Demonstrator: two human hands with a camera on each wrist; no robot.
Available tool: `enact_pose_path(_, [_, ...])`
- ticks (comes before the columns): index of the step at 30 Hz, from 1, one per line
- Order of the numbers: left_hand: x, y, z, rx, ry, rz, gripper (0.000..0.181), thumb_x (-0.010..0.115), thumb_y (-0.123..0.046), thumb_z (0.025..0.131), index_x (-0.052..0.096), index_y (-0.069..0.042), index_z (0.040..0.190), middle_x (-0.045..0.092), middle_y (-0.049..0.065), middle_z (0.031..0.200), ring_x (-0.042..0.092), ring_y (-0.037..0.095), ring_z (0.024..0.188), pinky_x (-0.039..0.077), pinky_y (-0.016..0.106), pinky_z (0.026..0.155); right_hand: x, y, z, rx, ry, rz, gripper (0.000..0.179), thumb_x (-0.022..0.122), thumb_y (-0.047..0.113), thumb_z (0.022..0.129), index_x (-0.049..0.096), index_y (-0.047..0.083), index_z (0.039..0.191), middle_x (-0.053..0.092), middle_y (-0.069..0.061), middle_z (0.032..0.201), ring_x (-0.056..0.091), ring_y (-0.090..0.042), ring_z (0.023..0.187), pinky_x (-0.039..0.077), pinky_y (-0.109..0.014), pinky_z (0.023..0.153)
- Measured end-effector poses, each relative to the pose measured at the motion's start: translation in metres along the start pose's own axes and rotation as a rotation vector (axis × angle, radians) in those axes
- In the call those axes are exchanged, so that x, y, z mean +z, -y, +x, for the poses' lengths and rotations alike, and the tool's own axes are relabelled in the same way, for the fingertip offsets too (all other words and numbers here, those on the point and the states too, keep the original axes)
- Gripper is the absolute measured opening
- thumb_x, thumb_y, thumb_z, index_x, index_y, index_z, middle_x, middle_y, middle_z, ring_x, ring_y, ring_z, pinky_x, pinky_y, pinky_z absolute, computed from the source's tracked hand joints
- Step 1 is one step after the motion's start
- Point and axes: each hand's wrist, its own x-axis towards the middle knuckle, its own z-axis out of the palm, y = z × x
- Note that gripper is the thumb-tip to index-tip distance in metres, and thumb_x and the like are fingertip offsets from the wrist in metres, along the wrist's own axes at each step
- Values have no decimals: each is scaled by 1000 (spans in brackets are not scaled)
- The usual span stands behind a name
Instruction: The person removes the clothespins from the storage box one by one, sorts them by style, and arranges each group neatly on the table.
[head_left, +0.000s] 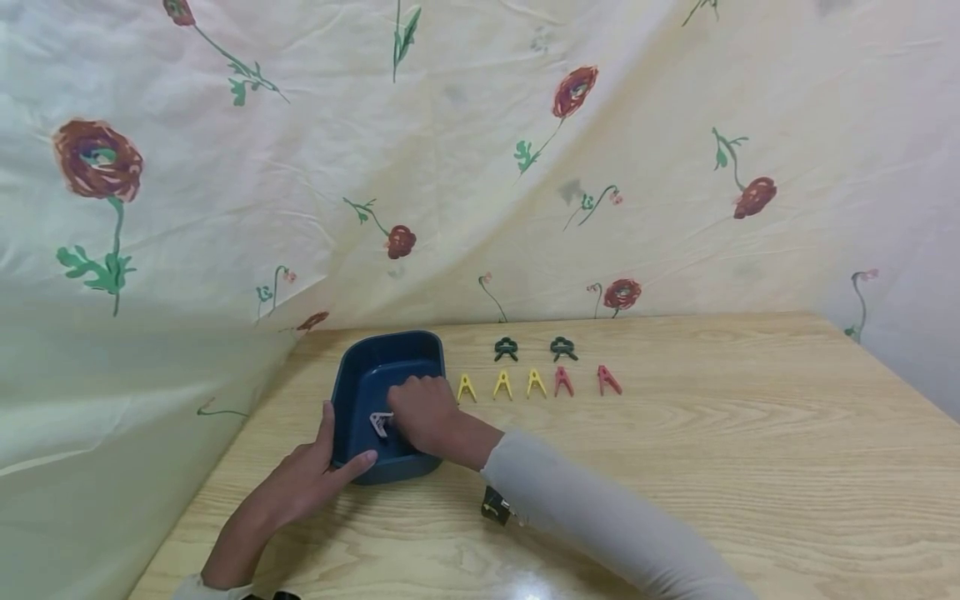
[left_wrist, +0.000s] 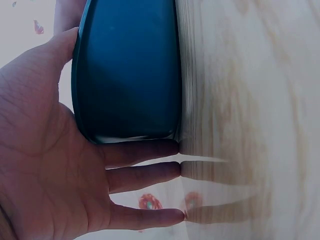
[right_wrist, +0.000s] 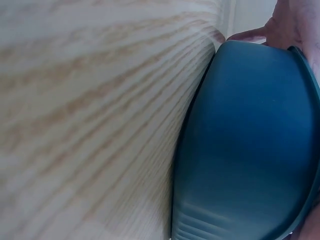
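Note:
A dark blue plastic bin sits on the table at the left. My right hand reaches down into it with curled fingers, and a pale pinkish clothespin is pinched at its thumb side; the fingertips are hidden in the head view. Against the bin's near left corner rests my left hand, its thumb at the rim and its fingers straight along the outside. The left wrist view shows those fingers extended and spread beside the bin wall. In the right wrist view the bin's outer side hides the right hand's fingertips.
Right of the bin, three yellow clothespins and two red clothespins stand in a row. Behind them lie two dark green clips. A flowered cloth hangs behind the wooden table. A black wrist device is under the right forearm.

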Motion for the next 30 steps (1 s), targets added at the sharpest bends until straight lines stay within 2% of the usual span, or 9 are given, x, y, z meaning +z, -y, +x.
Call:
enact_pose_path(8, [2, 1, 0, 3, -5, 8, 110, 49, -65, 95, -19, -2, 155, 28, 38, 152, 43, 50, 133, 37, 62, 102, 1, 1, 0, 75, 92, -12, 31, 62, 31, 100, 67, 14, 75, 51, 2, 58, 49, -12, 49, 39, -27, 44])
enact_pose_path(14, [3, 2, 0, 8, -7, -4, 109, 49, -64, 96, -19, -2, 155, 28, 37, 153, 44, 49, 133, 37, 62, 103, -1, 2, -2, 88, 70, 25, 37, 62, 27, 98, 59, 15, 64, 48, 3, 54, 48, -12, 46, 36, -26, 41])
enact_pose_path(21, [3, 0, 1, 4, -2, -4, 109, 49, -63, 96, -20, -3, 154, 30, 36, 152, 46, 49, 131, 37, 62, 102, 2, -2, -5, 97, -83, 50, 40, 62, 30, 95, 51, 17, 59, 40, 5, 50, 44, -10, 42, 32, -25, 39])
enact_pose_path(30, [3, 1, 2, 10, -5, 6, 109, 49, -63, 96, -20, -1, 154, 34, 38, 149, 50, 49, 127, 40, 61, 100, 4, -6, -12, 82, -276, 126, 41, 63, 22, 90, 44, 18, 54, 35, 8, 45, 37, -6, 37, 25, -20, 37])
